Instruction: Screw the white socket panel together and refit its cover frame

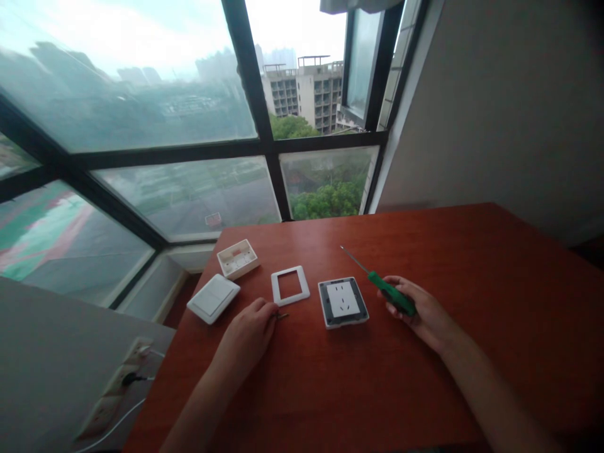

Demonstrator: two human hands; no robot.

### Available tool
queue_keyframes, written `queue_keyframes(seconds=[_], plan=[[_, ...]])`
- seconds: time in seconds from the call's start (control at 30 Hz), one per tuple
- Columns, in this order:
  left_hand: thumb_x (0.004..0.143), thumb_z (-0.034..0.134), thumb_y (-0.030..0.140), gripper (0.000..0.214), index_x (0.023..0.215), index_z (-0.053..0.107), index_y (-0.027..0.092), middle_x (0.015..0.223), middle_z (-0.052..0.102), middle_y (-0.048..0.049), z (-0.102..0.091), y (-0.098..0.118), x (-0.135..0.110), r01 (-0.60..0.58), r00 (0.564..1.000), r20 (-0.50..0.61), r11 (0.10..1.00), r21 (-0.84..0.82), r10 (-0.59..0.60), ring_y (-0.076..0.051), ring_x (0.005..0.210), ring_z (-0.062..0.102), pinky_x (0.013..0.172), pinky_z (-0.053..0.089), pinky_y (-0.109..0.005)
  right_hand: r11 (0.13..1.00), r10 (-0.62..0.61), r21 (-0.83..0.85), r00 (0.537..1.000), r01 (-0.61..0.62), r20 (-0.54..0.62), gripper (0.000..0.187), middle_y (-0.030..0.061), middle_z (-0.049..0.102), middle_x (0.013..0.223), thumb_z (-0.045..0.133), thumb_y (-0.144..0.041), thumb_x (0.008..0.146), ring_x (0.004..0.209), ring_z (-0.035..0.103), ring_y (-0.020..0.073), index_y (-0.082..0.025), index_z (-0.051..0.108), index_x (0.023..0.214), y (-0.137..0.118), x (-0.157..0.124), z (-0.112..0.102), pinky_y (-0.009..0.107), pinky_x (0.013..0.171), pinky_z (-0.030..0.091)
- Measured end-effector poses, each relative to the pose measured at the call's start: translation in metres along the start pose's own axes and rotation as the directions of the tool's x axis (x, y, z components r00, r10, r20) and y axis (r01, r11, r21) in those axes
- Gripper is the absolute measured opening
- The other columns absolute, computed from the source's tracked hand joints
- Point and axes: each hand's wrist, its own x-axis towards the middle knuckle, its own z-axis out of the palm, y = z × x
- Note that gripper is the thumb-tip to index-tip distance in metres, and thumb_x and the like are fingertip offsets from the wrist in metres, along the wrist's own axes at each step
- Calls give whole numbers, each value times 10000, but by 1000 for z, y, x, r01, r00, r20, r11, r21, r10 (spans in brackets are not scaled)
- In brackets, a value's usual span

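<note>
My right hand [415,308] is wrapped round the green handle of a screwdriver [391,293], its thin metal shaft pointing up and left over the table. My left hand [252,327] rests low on the table with its fingertips pinched at small screws [282,316]; the fingers partly hide them, so how many they grip is unclear. Between the hands lies a wall socket [343,299] on its white box, its dark inner frame and white socket face bare. A white cover frame [306,292] lies flat just beyond my left fingertips.
At the table's left side are a white wall switch [213,298] and an open white mounting box [238,259]. The reddish-brown table [453,251] meets a wall on the right and windows behind. Plugged-in sockets [120,377] and a white cable are on the low wall at left.
</note>
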Motion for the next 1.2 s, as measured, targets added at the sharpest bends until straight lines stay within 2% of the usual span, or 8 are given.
queue_keyframes(seconds=[0.4,0.57,0.7,0.8,0.93,1.2], plan=[[930,423,168,199,994,608,205,964,596,-66,4,3,4,-2,1000,1,987,162,2,-208,878,614,785,472,-307,999,-28,46,999,26,43,242,43,677,872,531,-326,861,571,540,111,-188,523,1060,8,1,-3,238,493,367],[943,402,184,214,1033,596,203,1032,587,-72,2,4,1,-10,999,-36,992,124,14,-202,912,605,825,477,-315,999,-21,24,1000,21,5,233,51,687,865,531,-323,852,556,548,117,-193,539,1045,13,6,-6,242,481,369],[941,455,266,193,1089,567,213,1082,580,-75,3,12,-7,-17,997,-79,999,48,20,-219,950,600,844,483,-343,999,-26,32,999,25,19,220,53,685,859,522,-311,859,556,544,114,-190,545,1042,14,7,-6,241,483,368],[927,489,265,132,1011,575,210,1052,590,-69,7,23,-11,-30,1000,-6,999,20,30,-223,930,608,832,489,-347,999,-29,28,999,29,12,214,50,679,850,516,-304,863,553,539,110,-186,546,1039,13,6,-5,240,483,363],[944,403,163,170,881,558,189,957,595,-68,12,34,-10,-29,996,82,998,57,25,-213,866,615,792,493,-339,999,-28,19,1000,28,14,222,58,677,867,511,-304,863,556,541,114,-186,540,1049,14,6,-6,246,480,357],[956,384,159,164,872,519,199,961,581,-59,26,30,-8,-100,994,-37,992,73,102,-218,845,598,755,482,-342,999,-46,22,999,45,17,211,58,674,871,495,-300,875,566,540,114,-186,538,1047,15,4,-5,244,483,358]])
